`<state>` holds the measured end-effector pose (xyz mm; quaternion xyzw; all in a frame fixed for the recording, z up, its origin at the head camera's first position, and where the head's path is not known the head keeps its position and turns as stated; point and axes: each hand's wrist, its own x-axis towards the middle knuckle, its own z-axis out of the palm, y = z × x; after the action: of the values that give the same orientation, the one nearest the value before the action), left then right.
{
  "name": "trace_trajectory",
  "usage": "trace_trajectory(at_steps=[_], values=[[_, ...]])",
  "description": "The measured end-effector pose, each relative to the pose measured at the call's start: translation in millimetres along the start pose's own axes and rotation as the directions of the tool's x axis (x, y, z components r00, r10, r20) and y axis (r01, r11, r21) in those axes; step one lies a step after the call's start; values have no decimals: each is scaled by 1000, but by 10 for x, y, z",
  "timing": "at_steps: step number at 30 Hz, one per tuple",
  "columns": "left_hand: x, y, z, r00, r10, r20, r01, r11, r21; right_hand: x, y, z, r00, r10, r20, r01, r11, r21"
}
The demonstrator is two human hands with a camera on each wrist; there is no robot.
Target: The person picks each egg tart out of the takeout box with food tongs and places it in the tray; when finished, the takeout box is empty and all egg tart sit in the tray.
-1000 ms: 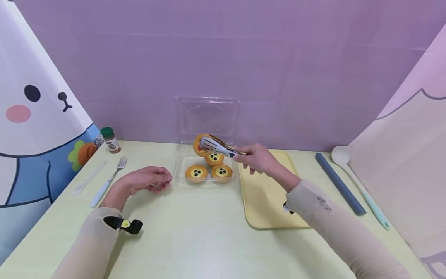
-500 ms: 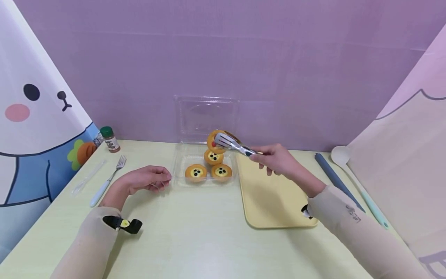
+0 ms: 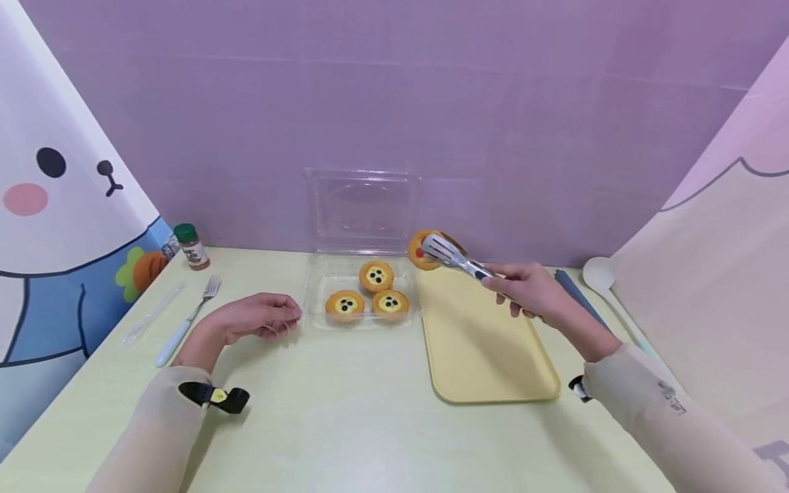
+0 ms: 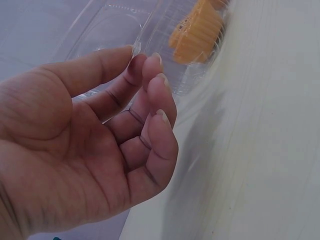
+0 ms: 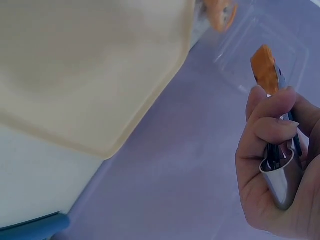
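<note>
My right hand (image 3: 530, 291) grips silver tongs (image 3: 464, 263), whose slotted tips pinch an egg tart (image 3: 414, 250) with a red topping. The tart hangs above the far left corner of a yellow tray (image 3: 487, 356). Three tarts (image 3: 377, 276) with dark dots on pale filling sit in the clear hinged plastic container (image 3: 316, 291), its lid (image 3: 365, 205) standing up behind. At the container's left edge is my left hand (image 3: 255, 316). In the left wrist view, thumb and index fingertip pinch the rim, the other fingers curling loosely.
A fork (image 3: 185, 325) with a pale blue handle and a thin clear plastic piece (image 3: 153, 315) lie at the left. Behind them stands a green-capped spice jar (image 3: 192, 248). On the right lie a dark blue bar (image 3: 576, 298) and a white spoon (image 3: 600, 275).
My right hand has moved right, carrying the tart in the tongs from over the container to over the tray's far left corner. The left hand has stayed at the container.
</note>
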<state>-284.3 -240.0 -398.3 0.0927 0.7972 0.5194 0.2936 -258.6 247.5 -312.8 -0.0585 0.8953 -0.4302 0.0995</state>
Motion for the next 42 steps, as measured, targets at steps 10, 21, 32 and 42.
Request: trace_trajectory(at_steps=[10,21,32,42], values=[[17,-5,-12,1000,-3,-2,3,1000,6,-50,289,-139,997,81,-8,-81,997,5],[2,-4,3,1000,2,-11,-2,1000,10,25,544,-86,995,96,0,-96,995,22],[16,-14,-2,1000,2,-8,-2,1000,4,102,627,55,993,112,20,-113,993,31],[22,-12,0,1000,11,-10,-11,1000,2,122,637,91,992,120,32,-120,993,17]])
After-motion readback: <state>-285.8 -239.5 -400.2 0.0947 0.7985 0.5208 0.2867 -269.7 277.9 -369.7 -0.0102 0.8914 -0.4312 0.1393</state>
